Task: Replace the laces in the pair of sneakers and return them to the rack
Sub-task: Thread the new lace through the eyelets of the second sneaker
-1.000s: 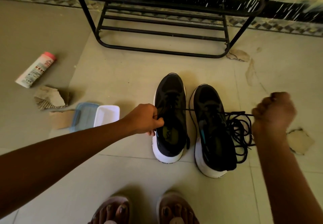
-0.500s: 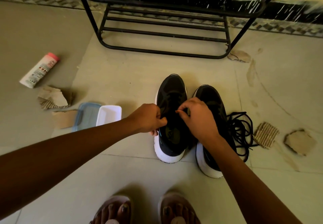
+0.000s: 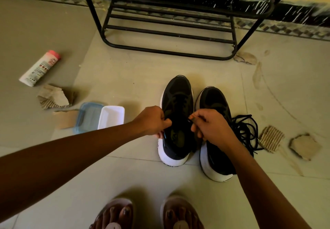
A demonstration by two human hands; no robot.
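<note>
Black sneaker (image 3: 178, 93) gripped, lace (image 3: 189, 120) perhaps pinched, indistinct

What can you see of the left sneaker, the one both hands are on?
The left sneaker has a black fabric-looking upper, a thick white sole and a small blue accent on its side. It stands upright on the tiled floor, toe towards the rack, heel towards the person, close beside the other sneaker. A black lace crosses its front. The left hand grips its side by the collar, and the right hand pinches the lace over its opening.
</note>
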